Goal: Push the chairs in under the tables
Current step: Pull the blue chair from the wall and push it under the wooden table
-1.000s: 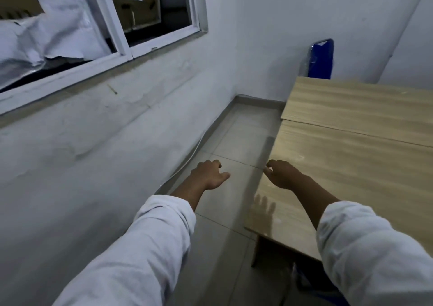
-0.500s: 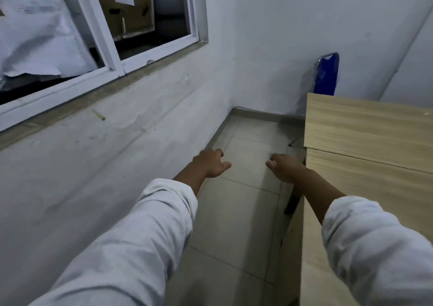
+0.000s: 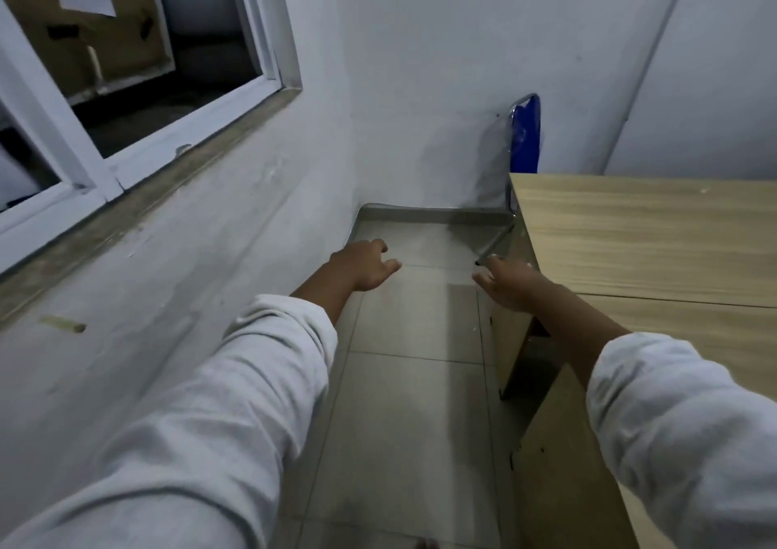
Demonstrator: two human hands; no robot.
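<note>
White sleeves reach forward over tiled floor [image 3: 412, 401]; left hand [image 3: 365, 267] empty in mid-air, fingers loosely curled; right hand [image 3: 506, 285] empty by wooden worktop [image 3: 639, 237] corner, fingers loosely spread; blue chair [image 3: 525, 136] stands beyond worktop's far end against wall.

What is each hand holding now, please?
Left hand: open, holding nothing, over the floor.
Right hand: open, holding nothing, beside the table corner.
</note>
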